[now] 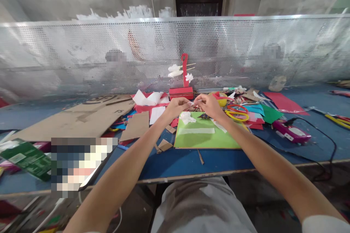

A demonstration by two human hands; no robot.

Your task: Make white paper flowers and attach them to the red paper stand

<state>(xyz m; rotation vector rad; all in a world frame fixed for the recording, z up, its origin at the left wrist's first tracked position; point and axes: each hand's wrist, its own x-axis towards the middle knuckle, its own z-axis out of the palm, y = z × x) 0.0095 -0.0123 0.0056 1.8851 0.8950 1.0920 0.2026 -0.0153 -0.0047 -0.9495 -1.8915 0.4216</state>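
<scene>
Above the back of a light green sheet point(207, 142), my left hand point(177, 107) and my right hand point(209, 105) meet with fingertips pinched. Between them is a small white piece point(192, 103), which looks like thin paper. Just below lie a crumpled white paper point(187, 117) and a flat white strip point(198, 130), both on the green sheet. Behind my hands stands a red hooked upright point(185, 76) on a red box-shaped base point(180, 93). White bud-like shapes point(175, 74) on thin sticks and a white paper flower point(189, 77) are on the upright.
Cardboard point(68, 118) covers the left side. Red and yellow handles point(237, 116), probably scissors, lie right among coloured paper. Farther right are a purple device point(291, 132) with a black cable and a yellow-handled tool point(337, 120). A perforated metal panel point(153, 51) closes the back.
</scene>
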